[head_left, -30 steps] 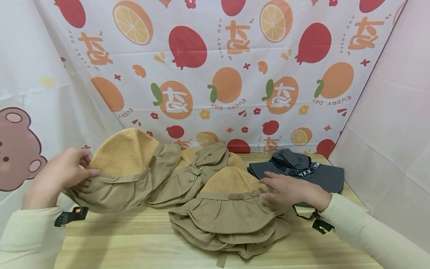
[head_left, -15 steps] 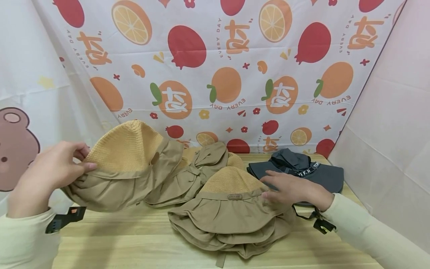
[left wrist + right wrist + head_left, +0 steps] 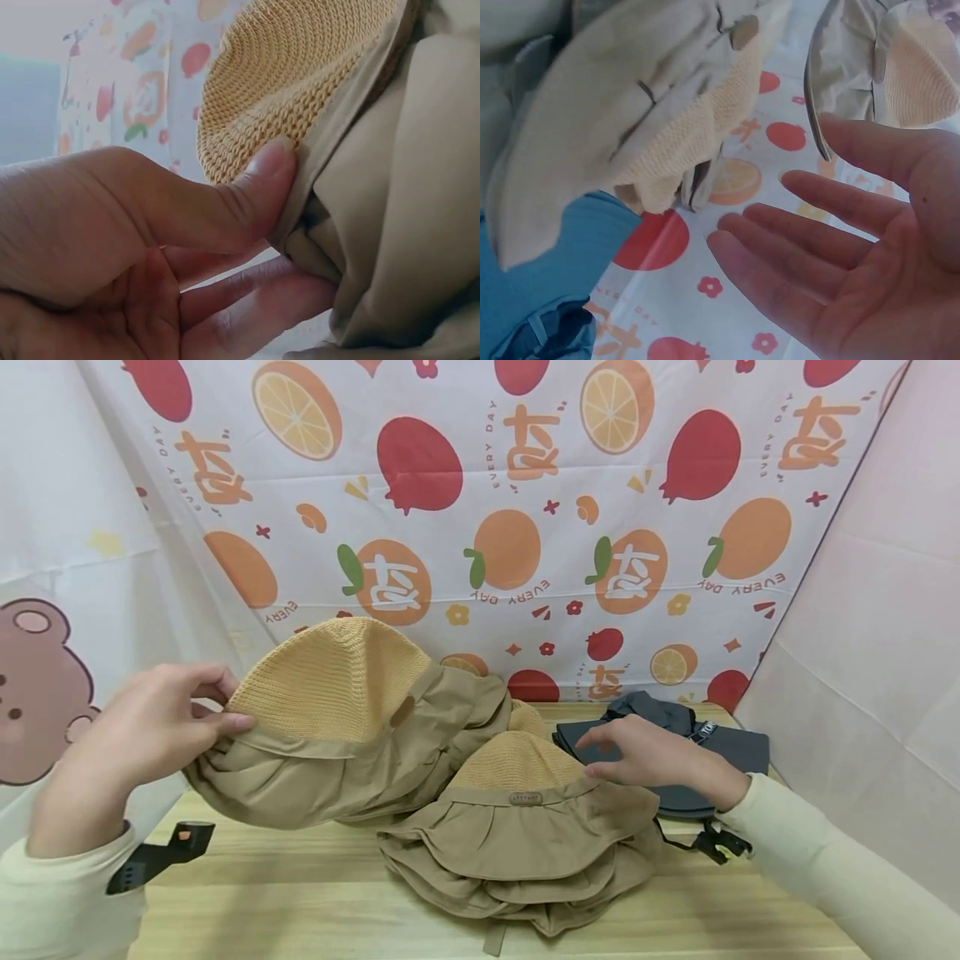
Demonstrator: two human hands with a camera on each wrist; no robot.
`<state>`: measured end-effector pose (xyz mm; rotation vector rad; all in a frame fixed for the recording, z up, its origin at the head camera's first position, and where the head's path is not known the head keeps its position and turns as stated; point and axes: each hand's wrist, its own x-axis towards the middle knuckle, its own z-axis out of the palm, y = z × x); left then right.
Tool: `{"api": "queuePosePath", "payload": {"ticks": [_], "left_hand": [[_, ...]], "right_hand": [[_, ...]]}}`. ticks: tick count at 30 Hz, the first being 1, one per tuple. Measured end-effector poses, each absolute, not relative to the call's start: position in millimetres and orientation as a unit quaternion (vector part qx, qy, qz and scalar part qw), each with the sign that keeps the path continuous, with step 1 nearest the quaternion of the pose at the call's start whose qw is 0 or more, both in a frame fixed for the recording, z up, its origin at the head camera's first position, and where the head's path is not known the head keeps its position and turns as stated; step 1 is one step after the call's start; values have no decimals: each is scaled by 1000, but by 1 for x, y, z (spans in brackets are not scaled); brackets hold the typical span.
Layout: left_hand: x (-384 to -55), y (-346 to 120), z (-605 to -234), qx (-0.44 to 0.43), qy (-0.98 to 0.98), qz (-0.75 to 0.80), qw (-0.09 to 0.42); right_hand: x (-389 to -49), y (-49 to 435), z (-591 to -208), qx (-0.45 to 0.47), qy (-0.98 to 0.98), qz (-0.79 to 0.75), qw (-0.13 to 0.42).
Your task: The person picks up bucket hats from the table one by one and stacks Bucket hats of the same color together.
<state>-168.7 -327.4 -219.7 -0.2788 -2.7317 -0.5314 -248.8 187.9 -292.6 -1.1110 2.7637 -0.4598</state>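
Pile [image 3: 517, 852] of tan hats, brims layered, lies nearest. To its left and raised above the table, a hat [image 3: 322, 706] is pinched near its crown-brim seam by the left hand [image 3: 150, 718]; its long axis runs rightward from that grip. Beside the pile's right edge, the right hand [image 3: 652, 752] is empty, fingers spread. Beyond, right of the pile, sits a dark hat [image 3: 742, 752]. Only the right wrist view shows fruit-print cloth [image 3: 652, 244] between those fingers and the pile.

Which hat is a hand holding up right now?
The leftmost yellow-and-tan hat: the left hand pinches its side. The others, like the front hat with the little label and the dark grey hat, aren't gripped.
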Motion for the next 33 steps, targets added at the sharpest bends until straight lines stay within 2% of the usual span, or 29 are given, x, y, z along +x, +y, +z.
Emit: {"api": "queuePosePath", "payload": {"ticks": [12, 21, 28, 33], "left_hand": [[-170, -282, -221, -181, -947, -225, 139], [-171, -247, -222, -223, -929, -274, 107], [-176, -226, -226, -233, -927, -276, 97], [-181, -219, -228, -235, -933, -258, 88]], "right_hand": [[-253, 188, -272, -333, 919, -155, 140], [-252, 184, -272, -333, 927, -161, 62], [-252, 178, -274, -376, 906, -189, 42], [-252, 182, -272, -391, 900, -193, 6]]}}
